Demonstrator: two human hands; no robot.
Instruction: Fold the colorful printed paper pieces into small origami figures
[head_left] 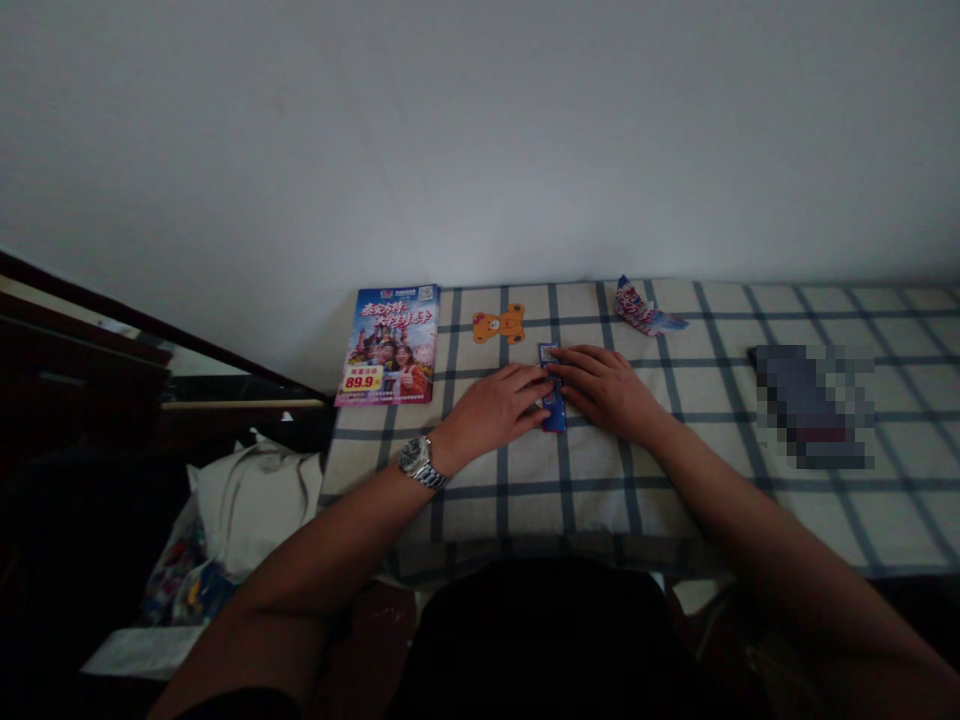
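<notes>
My left hand (491,408) and my right hand (604,392) lie flat on a checked tablecloth (600,510), fingertips meeting over a narrow folded blue paper (553,410). The fingers press on it from both sides and hide its middle. A printed travel brochure (386,345) lies to the left of my left hand. Beyond my hands are an orange bear-shaped paper cut-out (499,324) and a crumpled strip of red, white and blue paper (641,308). A silver wristwatch (420,463) sits on my left wrist.
A pixelated, blurred flat object (814,405) lies on the cloth at the right. A white wall (450,130) rises behind the table. Left of the table are a pale cloth sack (255,505), a colourful bag (184,585) and dark wooden furniture (75,370).
</notes>
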